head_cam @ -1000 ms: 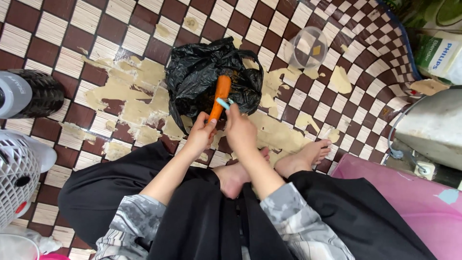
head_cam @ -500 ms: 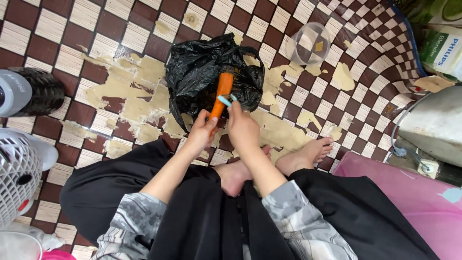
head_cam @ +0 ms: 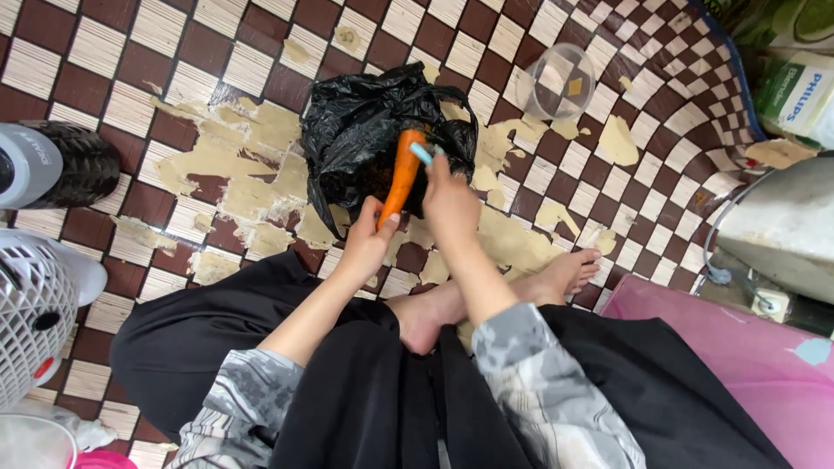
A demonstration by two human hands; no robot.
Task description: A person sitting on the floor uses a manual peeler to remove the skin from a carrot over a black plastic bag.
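A long, smooth orange carrot point(head_cam: 402, 178) stands tilted over the open mouth of a crinkled black plastic bag point(head_cam: 356, 130) on the floor. The left hand point(head_cam: 367, 246) is closed around the carrot's lower end; the right hand point(head_cam: 449, 201) grips a light-blue peeler point(head_cam: 422, 154) against its upper part. The chequered brown-and-cream woven floor mat point(head_cam: 130, 78) is worn in pale patches. A clear round plastic container point(head_cam: 560, 81) lies beyond the bag; a green-and-white carton point(head_cam: 797, 89) sits at far right.

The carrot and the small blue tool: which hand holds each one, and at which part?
The left hand holds the carrot by its lower end. The right hand holds the blue tool by its handle, against the carrot's upper part.
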